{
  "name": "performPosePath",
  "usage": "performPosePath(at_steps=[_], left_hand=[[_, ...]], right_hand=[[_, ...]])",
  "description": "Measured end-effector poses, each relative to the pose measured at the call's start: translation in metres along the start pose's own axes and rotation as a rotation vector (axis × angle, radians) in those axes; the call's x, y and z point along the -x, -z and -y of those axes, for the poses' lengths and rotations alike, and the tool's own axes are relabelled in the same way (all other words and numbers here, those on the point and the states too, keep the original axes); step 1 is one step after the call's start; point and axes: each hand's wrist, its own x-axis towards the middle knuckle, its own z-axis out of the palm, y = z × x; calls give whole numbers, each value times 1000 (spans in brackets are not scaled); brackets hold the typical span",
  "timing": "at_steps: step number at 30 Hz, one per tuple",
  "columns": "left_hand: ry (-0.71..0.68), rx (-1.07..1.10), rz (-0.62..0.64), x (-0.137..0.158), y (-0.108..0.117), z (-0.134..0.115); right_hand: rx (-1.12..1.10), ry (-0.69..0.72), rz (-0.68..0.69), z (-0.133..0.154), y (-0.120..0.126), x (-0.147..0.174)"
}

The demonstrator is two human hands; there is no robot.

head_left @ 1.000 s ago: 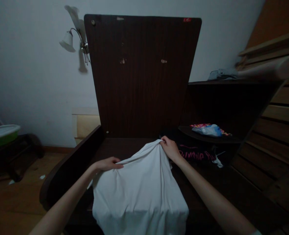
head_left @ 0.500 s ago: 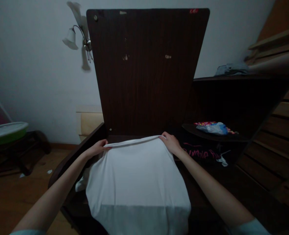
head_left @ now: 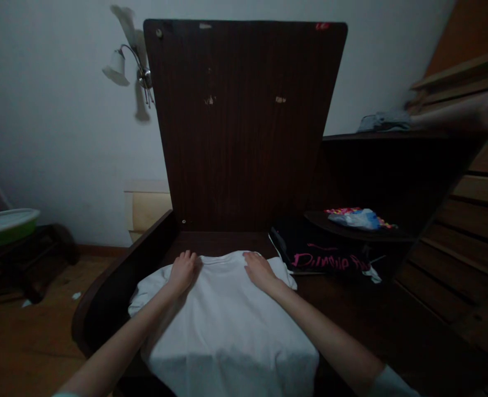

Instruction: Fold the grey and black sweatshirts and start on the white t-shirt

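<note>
A white T-shirt [head_left: 227, 309] lies on the dark wooden surface, its neckline at the far end and its lower part hanging over the near edge. My left hand [head_left: 183, 271] rests on the cloth left of the neckline, fingers stretched forward and lying flat. On the other side of the neckline, my right hand [head_left: 259, 268] lies palm down with its fingers extended on the fabric. Bunched sleeve cloth shows out to the left of my left hand, and a smaller fold sticks out beyond my right hand.
A tall dark board [head_left: 247, 121] stands behind the surface. To the right lies folded black cloth with pink lettering [head_left: 326, 262], below a shelf holding a plastic bag [head_left: 359, 219]. A curved side rail [head_left: 119, 281] borders the left. A green basin [head_left: 7, 227] sits on a stool.
Both hands have come down and nearer to me, letting go of the T-shirt's stretched upper edge. The shirt now lies lower, its neckline and sleeve cloth showing.
</note>
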Motion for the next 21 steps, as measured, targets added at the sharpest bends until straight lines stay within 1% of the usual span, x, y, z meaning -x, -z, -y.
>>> performPosePath(at_steps=[2,5,8,12,16,19,21], left_hand=[[-65,-50,-19,13,-6,-7],[-120,-9,-27,25,-18,-7],[-141,41,-26,31,-29,-1],[-139,48,36,34,-36,3],[-160,67,72,28,-36,4],[-184,91,116,14,-36,5],[-183,97,138,2,-36,3]], right_hand=[[-43,18,49,3,-14,10],[-86,-33,75,2,-29,23],[-118,-99,120,-2,-35,33],[-107,-192,154,-6,-38,37],[-91,-254,190,-14,-40,30],[-66,-319,221,-20,-35,16],[-18,-353,230,-17,-29,4]])
